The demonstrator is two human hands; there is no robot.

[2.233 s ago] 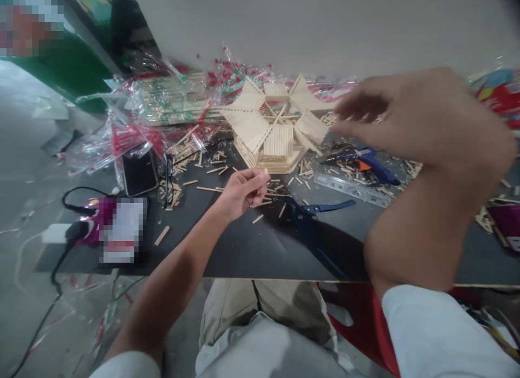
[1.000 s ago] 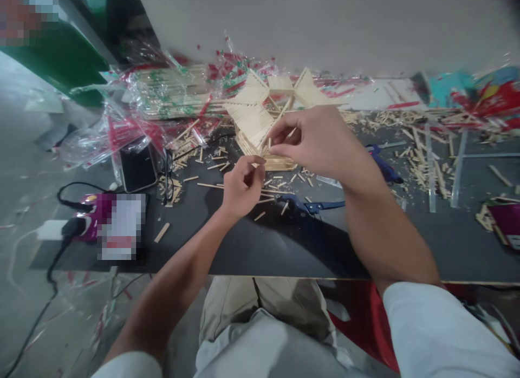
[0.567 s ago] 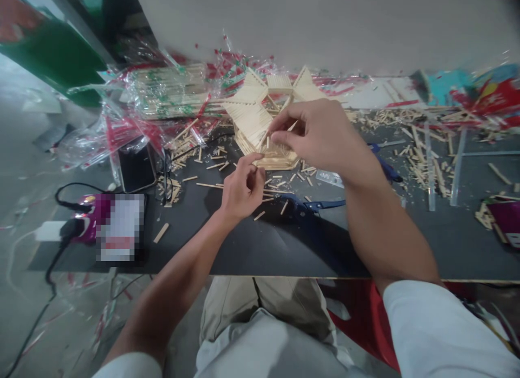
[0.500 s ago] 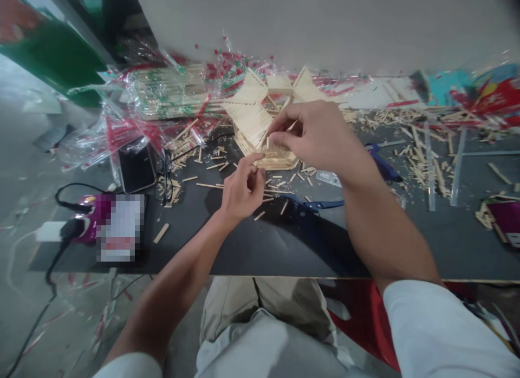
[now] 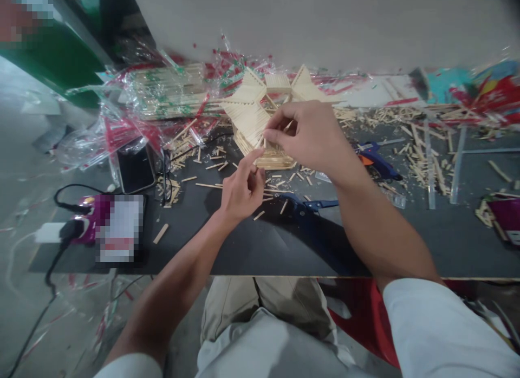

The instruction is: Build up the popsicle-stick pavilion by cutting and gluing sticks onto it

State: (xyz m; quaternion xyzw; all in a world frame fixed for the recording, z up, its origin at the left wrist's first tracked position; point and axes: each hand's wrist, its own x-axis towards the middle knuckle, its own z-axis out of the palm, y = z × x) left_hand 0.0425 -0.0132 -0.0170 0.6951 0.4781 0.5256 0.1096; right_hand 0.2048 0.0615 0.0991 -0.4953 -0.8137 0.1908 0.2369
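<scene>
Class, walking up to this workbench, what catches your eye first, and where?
A pale stick-built model stands at the back middle of the dark table, where the right hand pinches a short stick at its near edge, the left hand just below. Offcuts litter the table around it; crumpled clear wrappers lie rear left.

Pale stick model (image 5: 252,115) upright on table

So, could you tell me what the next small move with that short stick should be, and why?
Probably lower the short stick onto the near edge of the stick model: the right hand pinches it upright just above that edge, and the left hand has a fingertip beside it, seemingly ready to steady it.
</scene>
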